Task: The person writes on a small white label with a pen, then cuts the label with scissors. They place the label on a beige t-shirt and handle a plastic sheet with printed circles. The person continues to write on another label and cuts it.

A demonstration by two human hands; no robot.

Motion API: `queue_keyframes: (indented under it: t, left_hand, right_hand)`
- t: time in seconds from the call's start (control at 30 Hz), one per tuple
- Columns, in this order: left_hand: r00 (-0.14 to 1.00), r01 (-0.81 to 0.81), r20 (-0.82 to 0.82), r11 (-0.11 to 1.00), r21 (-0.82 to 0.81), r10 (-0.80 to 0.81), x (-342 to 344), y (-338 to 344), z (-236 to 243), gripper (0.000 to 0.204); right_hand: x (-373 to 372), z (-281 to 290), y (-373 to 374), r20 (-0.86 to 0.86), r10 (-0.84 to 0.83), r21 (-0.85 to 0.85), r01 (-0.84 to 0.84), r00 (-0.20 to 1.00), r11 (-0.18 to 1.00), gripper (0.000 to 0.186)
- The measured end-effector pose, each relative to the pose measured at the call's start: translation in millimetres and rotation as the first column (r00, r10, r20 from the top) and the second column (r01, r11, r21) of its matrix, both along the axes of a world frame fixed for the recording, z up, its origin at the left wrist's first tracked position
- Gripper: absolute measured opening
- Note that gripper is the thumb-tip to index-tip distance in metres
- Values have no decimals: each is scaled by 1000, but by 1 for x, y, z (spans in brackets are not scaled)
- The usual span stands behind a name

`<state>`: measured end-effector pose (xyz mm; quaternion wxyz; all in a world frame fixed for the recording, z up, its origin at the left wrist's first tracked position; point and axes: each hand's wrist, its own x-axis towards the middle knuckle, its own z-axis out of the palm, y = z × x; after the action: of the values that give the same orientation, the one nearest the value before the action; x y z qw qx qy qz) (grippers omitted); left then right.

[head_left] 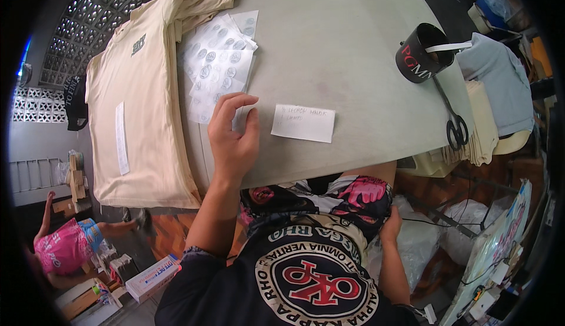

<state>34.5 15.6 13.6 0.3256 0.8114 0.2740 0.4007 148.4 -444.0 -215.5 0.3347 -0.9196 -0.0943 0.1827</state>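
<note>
My left hand (234,133) hovers over or rests on the near part of the table, thumb and curled fingers apart with nothing seen between them. Just right of it lies a small white paper slip (302,123) with handwriting. Beyond the hand, several translucent sheets (215,73) printed with round emblems overlap one another. A cream T-shirt (138,84) is spread flat along the table's left side, with a dark chest print and a narrow white strip (122,138) on it. My right hand (391,223) is down beside my right thigh, its fingers mostly hidden.
On the table's right side stand a black mug (421,58) holding a white-handled tool and, below it, black scissors (456,128). Folded clothes (494,84) are piled past that edge. A person in pink (65,246) is at lower left, near a white box (153,277).
</note>
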Motion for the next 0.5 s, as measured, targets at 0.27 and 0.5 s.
queue_keyframes:
  t: [0.27, 0.5]
  left_hand:
    - [997, 13, -72, 1000, -1, -13, 6, -5, 3, 17]
    - [995, 39, -97, 999, 4, -38, 9, -6, -2, 17]
  right_hand:
    - [11, 21, 3, 52, 259, -239, -240, 965, 941, 30]
    - [53, 72, 24, -395, 442, -412, -586, 805, 698, 48]
